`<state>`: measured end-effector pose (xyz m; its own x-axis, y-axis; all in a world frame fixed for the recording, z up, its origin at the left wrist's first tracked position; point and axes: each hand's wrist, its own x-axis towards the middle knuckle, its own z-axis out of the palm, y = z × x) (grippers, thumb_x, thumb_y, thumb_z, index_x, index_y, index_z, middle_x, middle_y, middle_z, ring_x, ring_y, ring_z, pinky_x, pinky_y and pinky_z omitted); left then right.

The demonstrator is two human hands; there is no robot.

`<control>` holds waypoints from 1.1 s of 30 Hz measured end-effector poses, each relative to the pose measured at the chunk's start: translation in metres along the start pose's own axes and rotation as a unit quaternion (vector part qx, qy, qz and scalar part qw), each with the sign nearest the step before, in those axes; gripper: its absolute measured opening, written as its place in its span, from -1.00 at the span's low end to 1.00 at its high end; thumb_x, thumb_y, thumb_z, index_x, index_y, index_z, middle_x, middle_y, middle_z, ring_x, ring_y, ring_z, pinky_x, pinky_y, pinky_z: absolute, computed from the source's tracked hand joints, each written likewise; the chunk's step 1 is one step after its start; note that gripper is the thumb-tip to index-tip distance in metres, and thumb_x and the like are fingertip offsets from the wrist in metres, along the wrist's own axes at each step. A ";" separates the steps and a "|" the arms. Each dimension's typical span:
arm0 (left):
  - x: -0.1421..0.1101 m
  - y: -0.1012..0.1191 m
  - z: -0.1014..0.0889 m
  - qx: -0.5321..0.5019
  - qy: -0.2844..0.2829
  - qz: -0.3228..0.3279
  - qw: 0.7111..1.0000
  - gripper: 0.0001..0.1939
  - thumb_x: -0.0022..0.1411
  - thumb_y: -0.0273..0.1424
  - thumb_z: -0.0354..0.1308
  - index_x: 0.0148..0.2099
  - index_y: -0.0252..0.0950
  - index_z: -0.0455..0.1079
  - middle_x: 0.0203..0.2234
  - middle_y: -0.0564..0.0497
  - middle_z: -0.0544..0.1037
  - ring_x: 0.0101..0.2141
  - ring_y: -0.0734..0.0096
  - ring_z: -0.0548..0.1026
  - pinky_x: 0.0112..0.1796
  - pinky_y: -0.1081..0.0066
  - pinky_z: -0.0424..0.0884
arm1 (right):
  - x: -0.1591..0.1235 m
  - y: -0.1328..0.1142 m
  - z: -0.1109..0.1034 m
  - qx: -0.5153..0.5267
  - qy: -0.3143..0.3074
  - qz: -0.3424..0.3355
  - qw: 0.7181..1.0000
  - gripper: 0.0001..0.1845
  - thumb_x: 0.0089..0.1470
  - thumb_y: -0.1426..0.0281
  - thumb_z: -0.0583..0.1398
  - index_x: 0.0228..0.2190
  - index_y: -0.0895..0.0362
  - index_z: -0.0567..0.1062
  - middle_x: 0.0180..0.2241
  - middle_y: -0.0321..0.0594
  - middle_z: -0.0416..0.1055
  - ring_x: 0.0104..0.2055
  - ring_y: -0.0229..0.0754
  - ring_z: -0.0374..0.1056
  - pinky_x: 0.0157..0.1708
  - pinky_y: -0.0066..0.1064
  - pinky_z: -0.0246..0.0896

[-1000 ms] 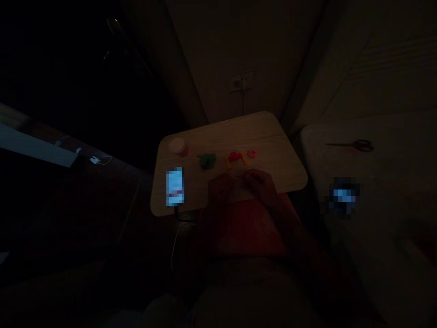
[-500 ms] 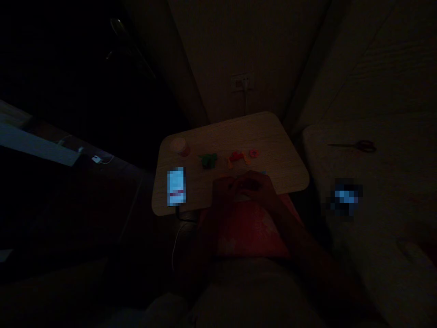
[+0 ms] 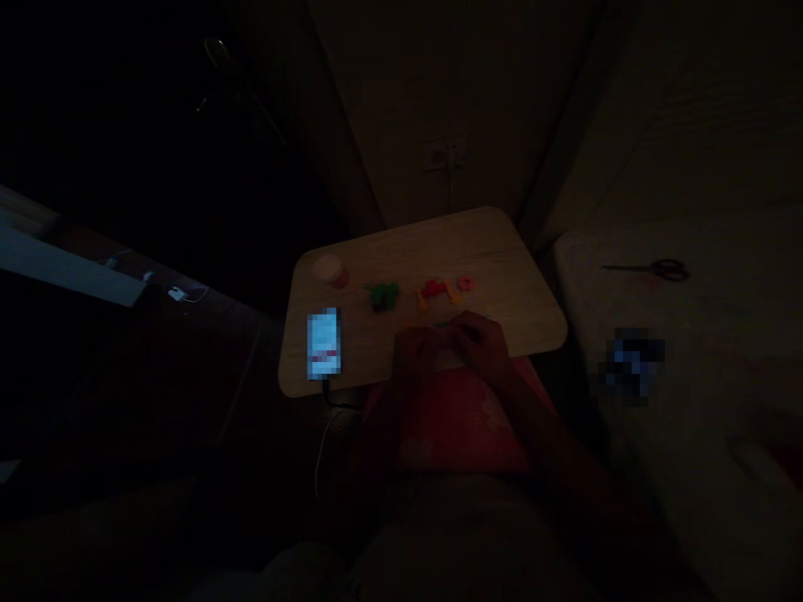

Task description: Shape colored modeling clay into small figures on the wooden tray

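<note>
In dim light, my left hand (image 3: pixel 414 351) and my right hand (image 3: pixel 483 344) meet over the near edge of a small wooden table (image 3: pixel 527 293). Both have their fingers closed together, and a small dark bluish piece (image 3: pixel 444 324) shows between the fingertips, too dim to name. Just beyond them lies a red and orange toy piece (image 3: pixel 434 288), with a pink ring-shaped piece (image 3: pixel 465 283) to its right. A green toy figure (image 3: pixel 383 294) stands farther left. Something orange peeks out beside my left hand, mostly covered.
At the table's left are a tub with a pale lid (image 3: pixel 327 269) and a lit phone (image 3: pixel 324 343) with a cable. Scissors (image 3: pixel 668 268) and a blurred-out device (image 3: pixel 632 364) lie on the pale surface at right. A wall socket (image 3: pixel 445 153) is behind.
My hands have shifted from being cupped together to fingertips meeting, my left hand turning slightly. The bluish piece now shows between them. The toys on the table stay where they were.
</note>
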<state>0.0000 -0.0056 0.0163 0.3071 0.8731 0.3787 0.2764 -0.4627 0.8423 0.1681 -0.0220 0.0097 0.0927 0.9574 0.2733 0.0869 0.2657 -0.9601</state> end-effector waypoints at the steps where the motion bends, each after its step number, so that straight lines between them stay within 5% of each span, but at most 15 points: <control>1: 0.000 0.000 0.000 -0.001 0.001 0.001 1.000 -0.50 0.47 -0.21 0.03 -0.47 -0.30 0.54 -0.61 0.04 0.50 -0.55 0.48 0.41 -0.43 0.43 0.29 | 0.000 -0.001 0.000 0.001 -0.006 0.004 1.000 -0.75 0.16 0.24 0.28 -0.49 0.10 0.55 -0.53 -0.29 0.41 -0.51 -0.27 0.29 -0.50 -0.44 0.17; 8: 0.000 -0.001 -0.002 -0.018 0.019 -0.021 0.999 -0.45 0.47 -0.14 0.02 -0.50 -0.31 0.51 -0.68 0.06 0.41 -0.59 0.48 0.36 -0.47 0.42 0.25 | -0.003 0.001 0.002 0.027 -0.008 0.072 0.997 -0.44 0.28 0.08 0.16 -0.66 0.10 0.47 -0.68 -0.28 0.35 -0.63 -0.26 0.23 -0.61 -0.42 0.09; 14: -0.001 -0.003 -0.002 -0.024 0.023 -0.033 0.999 -0.44 0.46 -0.11 0.03 -0.51 -0.30 0.52 -0.68 0.05 0.44 -0.60 0.48 0.36 -0.49 0.43 0.24 | 0.002 0.006 0.004 0.055 0.038 0.105 0.992 -0.76 0.04 0.18 0.36 -0.43 0.10 0.69 -0.46 -0.19 0.62 -0.51 -0.18 0.45 -0.52 -0.41 0.31; 18: -0.001 -0.002 -0.002 -0.032 0.022 -0.023 0.999 -0.46 0.46 -0.15 0.03 -0.51 -0.29 0.52 -0.67 0.05 0.44 -0.59 0.48 0.38 -0.47 0.43 0.27 | 0.002 0.006 0.006 0.070 0.054 0.127 0.988 -0.78 -0.08 0.20 0.42 -0.43 0.10 0.70 -0.47 -0.17 0.63 -0.49 -0.14 0.48 -0.51 -0.38 0.37; 28: -0.001 0.000 -0.003 -0.025 0.010 -0.016 1.000 -0.46 0.48 -0.18 0.01 -0.51 -0.31 0.49 -0.66 0.05 0.42 -0.58 0.49 0.35 -0.47 0.43 0.24 | -0.001 -0.007 0.000 0.033 -0.029 0.090 0.995 -0.57 0.22 0.15 0.20 -0.57 0.12 0.57 -0.61 -0.24 0.49 -0.58 -0.23 0.36 -0.56 -0.44 0.22; 33: -0.002 -0.003 0.000 -0.059 0.068 -0.024 0.996 -0.64 0.33 -0.16 0.26 0.04 -0.28 0.51 -0.39 0.02 0.53 -0.40 0.44 0.46 -0.35 0.46 0.38 | 0.000 -0.002 -0.001 0.033 -0.078 0.089 0.992 -0.47 0.27 0.06 0.15 -0.59 0.11 0.54 -0.64 -0.24 0.48 -0.60 -0.22 0.34 -0.57 -0.43 0.19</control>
<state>-0.0013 -0.0055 0.0130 0.1683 0.9102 0.3784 0.1772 -0.4056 0.8967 0.1689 -0.0225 0.0116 -0.0549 0.9943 0.0915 0.0167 0.0926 -0.9956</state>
